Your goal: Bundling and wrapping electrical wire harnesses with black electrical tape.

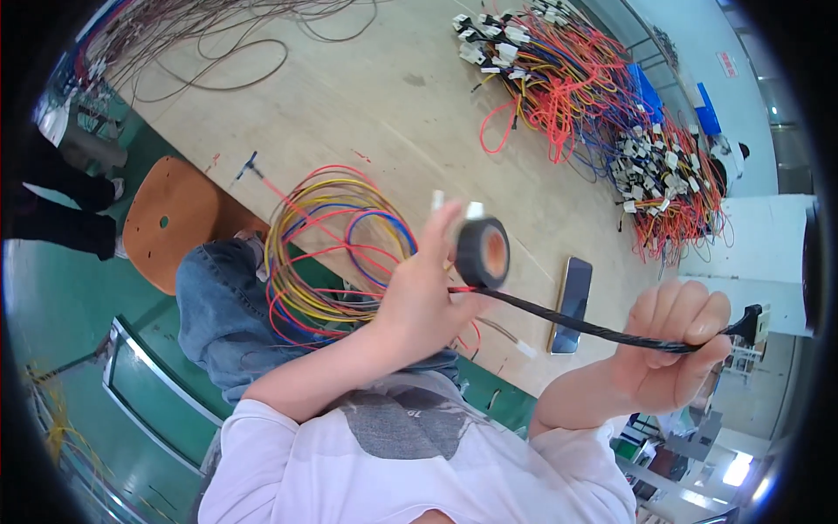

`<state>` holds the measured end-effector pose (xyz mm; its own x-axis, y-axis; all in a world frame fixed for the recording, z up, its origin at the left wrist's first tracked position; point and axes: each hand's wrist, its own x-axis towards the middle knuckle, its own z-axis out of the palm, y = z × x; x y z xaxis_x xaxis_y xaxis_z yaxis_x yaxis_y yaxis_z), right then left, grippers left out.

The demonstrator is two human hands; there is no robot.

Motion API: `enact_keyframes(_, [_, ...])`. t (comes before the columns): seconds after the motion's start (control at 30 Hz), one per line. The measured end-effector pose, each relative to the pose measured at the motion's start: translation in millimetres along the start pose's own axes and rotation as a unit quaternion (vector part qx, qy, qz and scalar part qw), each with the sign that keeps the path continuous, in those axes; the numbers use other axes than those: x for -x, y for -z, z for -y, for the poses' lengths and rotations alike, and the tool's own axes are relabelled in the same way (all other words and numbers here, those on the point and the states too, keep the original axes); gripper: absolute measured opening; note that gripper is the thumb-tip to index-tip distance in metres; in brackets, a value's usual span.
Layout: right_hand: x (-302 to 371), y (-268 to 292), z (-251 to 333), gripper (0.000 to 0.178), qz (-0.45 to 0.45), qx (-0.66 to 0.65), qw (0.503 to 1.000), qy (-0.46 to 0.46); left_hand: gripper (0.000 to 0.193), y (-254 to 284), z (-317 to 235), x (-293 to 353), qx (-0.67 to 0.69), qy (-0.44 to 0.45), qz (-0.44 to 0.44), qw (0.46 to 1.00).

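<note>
The left hand (419, 293) is up in front of the chest with its fingers curled round a roll of black tape (483, 252), which sits at the fingertips and is slightly blurred. From the roll a wire bundle (594, 328), already covered in black, runs taut to the right hand (676, 345), which is closed in a fist round it near its far end; a black connector (752, 325) sticks out just past that fist. To the left of the roll the bare wires (327, 253), red, yellow and blue, hang in loose loops over the person's lap and the edge of the table (384, 96). A dark phone (572, 304) lies on the table behind the bundle, and heaps of finished harnesses (602, 113) with white plugs lie further back. A round wooden stool (170, 218) stands beside the table. Judging from this, the main risk is slack: if the right fist eases, the bundle would likely sag and the tape would lie in wrinkles or leave gaps. The roll is held only at the fingertips, so it could slip and fall, pulling tape loose. The hanging loops look liable to snag on the knee or table edge and tug the work sideways, and a stray loop might get caught under the tape. A wide swing of the roll could also knock the phone.
</note>
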<state>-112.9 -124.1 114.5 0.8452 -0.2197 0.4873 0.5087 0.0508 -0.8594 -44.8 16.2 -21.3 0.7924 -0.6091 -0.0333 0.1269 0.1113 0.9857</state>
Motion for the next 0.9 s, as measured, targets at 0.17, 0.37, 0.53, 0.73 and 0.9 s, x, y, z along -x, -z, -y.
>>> enact_keyframes(0.17, [0, 16, -11, 0.024, -0.023, -0.081, 0.996, -0.029, 0.076, 12, -14, -2, 0.394, 0.139, 0.133, 0.899])
enact_keyframes(0.37, [0, 40, -17, 0.019, -0.21, -0.076, 0.972, -0.073, 0.032, 21, -10, 6, 0.557, 0.134, 0.061, 0.817])
enact_keyframes(0.53, [-26, 70, -41, 0.014, -0.231, -0.078, 0.957, -0.16, 0.062, 28, -1, 3, 0.138, -0.154, 0.187, 0.96])
enact_keyframes(0.73, [-39, 36, -32, 0.02, -0.148, -0.027, 0.985, -0.079, 0.006, 5, -4, -1, 0.008, -0.086, 0.056, 0.995])
enact_keyframes(0.9, [36, 5, -69, 0.043, 0.055, 0.322, 0.931, -0.162, 0.006, 9, -7, 4, 0.135, 0.01, -0.058, 0.989])
